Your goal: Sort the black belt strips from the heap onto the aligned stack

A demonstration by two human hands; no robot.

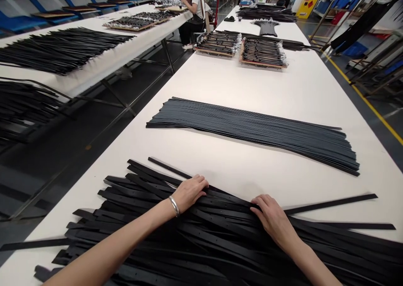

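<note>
A loose heap of long, flat black straps spreads across the near end of the table, some with small holes along them. At the heap's far edge my left hand, with a silver bangle at the wrist, curls its fingers over a strap. My right hand is closed with thumb and fingers on the same edge, further right. The fingertips of both hands are partly hidden. Beyond them lies a neat, flat row of dark straps, side by side and apart from the heap.
The long white table carries two boards of bundled black pieces further back. On a parallel table at left lies another spread of black straps. A person sits there. Racks stand at right beyond a yellow floor line.
</note>
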